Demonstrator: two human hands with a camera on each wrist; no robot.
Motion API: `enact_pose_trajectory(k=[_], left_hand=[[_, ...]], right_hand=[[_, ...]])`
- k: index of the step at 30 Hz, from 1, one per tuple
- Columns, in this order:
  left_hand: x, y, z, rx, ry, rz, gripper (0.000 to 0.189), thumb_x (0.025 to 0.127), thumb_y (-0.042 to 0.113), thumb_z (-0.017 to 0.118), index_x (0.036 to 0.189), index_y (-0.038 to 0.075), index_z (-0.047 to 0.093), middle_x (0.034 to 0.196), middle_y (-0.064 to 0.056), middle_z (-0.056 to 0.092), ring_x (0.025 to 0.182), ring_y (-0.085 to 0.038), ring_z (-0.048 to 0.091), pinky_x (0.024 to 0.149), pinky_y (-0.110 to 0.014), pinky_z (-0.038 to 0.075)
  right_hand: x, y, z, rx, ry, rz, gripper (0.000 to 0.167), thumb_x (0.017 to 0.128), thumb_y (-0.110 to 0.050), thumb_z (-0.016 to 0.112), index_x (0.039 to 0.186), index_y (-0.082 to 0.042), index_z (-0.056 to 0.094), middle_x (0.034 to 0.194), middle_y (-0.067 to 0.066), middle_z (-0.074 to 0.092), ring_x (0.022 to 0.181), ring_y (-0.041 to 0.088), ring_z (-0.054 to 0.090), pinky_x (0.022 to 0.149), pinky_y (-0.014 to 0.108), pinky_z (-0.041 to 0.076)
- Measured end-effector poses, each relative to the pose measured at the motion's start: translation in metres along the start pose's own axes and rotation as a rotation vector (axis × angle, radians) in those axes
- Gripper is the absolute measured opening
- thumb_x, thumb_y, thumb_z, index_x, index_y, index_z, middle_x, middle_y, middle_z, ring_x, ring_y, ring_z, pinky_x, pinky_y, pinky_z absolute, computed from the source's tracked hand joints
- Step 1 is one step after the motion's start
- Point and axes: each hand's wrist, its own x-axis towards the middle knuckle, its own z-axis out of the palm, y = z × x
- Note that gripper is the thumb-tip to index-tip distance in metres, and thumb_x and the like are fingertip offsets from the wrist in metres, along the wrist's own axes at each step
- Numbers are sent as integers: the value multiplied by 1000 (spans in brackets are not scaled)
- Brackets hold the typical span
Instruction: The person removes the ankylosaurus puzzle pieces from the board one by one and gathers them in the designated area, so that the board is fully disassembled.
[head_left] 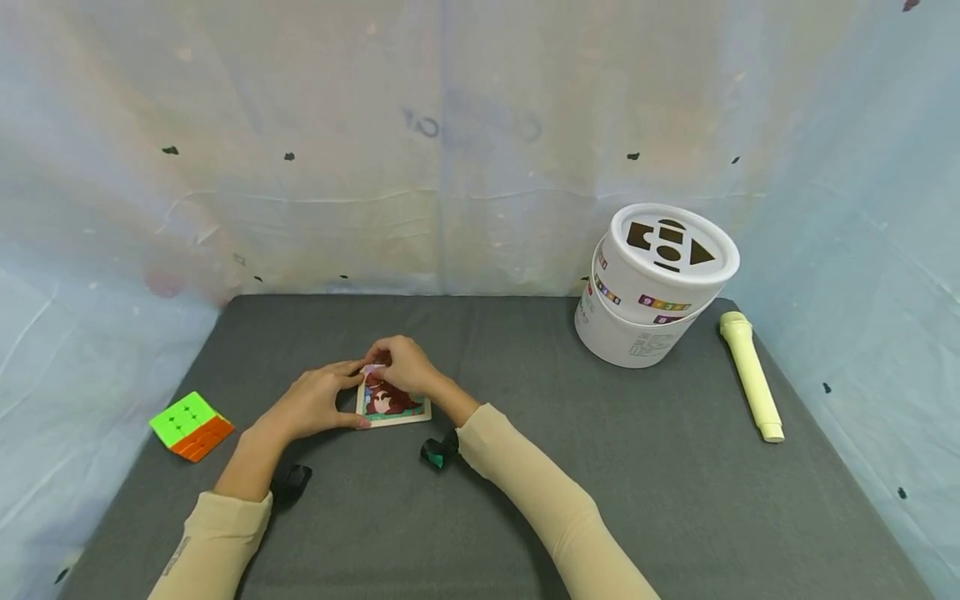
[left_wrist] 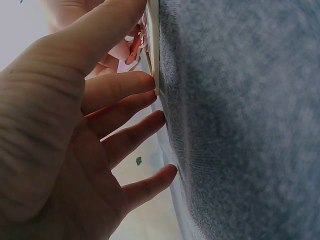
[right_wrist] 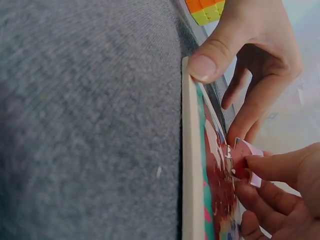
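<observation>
A small jigsaw puzzle [head_left: 384,406] in a pale frame lies flat on the grey table, its picture brown-red with a green lower strip. My left hand [head_left: 315,403] holds the frame at its left side, thumb on the near corner and index finger at the far end; the other fingers are spread beside it. Over the far left part of the puzzle, my right hand [head_left: 408,367] pinches a pink and dark red puzzle piece [right_wrist: 241,154] between thumb and fingers. The piece stands tilted at the picture's surface; whether it is seated cannot be told.
A green and orange puzzle cube [head_left: 191,425] sits left of my left hand. At the back right stands a white bucket [head_left: 637,333] with shape cutouts in its lid. A pale yellow stick [head_left: 752,379] lies near the right edge of the grey table [head_left: 525,500].
</observation>
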Motion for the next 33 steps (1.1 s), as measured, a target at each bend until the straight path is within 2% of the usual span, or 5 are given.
enact_pose_trajectory(k=[6,10,15,21,33], left_hand=[[1,0,1,9,-3,-10,90,74,53,84,137,-5,57,147,-26,46,131,-49,45,96,-73,36],[2,1,1,20,-4,-20,91,73,54,84,136,-5,58,147,-26,46,132,-49,45,97,-72,36],[2,1,2,35,0,-33,92,72,55,85,136,-6,58,148,-25,46,133,-47,44,100,-70,36],[0,2,3,40,-4,-30,91,72,54,85,136,-5,58,149,-25,45,133,-48,43,99,-71,35],[0,1,4,36,12,-29,92,71,55,85,135,-5,59,149,-24,45,133,-48,43,100,-71,35]], right_hand=[[-2,4,-5,155,26,-14,15,94,-3,67,108,-2,72,99,7,69,81,8,61,73,20,50],[-4,10,-20,206,59,-16,15,94,0,67,108,1,72,99,10,69,82,12,62,73,22,51],[-12,25,-47,159,72,4,16,93,2,67,108,3,72,100,13,69,84,17,62,73,24,50],[-28,44,-68,121,19,51,16,92,4,67,107,5,72,99,15,69,83,20,63,68,26,52],[-47,58,-77,89,-22,61,13,91,6,68,103,6,72,91,13,71,75,15,64,67,25,52]])
